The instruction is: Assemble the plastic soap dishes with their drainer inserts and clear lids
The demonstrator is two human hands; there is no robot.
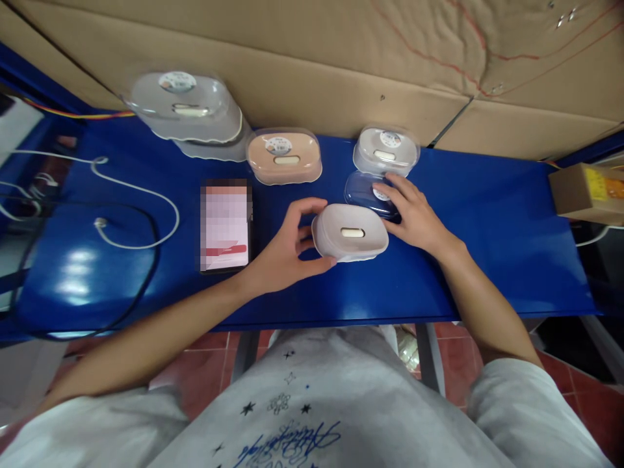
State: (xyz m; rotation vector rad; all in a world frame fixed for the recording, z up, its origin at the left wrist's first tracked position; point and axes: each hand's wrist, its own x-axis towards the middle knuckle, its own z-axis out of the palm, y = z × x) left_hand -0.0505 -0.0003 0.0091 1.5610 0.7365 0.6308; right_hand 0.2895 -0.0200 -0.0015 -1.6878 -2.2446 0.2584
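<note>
An unlidded box (348, 244) is gripped by the left hand (292, 259), its apparent lid (361, 192) by the right hand (420, 218); near the desk's (302, 302) back edge, the peach box (286, 171) is lidded.

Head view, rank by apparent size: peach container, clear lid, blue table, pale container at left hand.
1. Blue table
2. Peach container and pale container: look alike; the pale one sits nearer the camera, so unranked
3. Clear lid, by its visible part; the right hand covers some

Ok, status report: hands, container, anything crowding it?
Left hand around pale container. Right hand at clear lid. Container uncovered. Lid close by on its far side.
</note>
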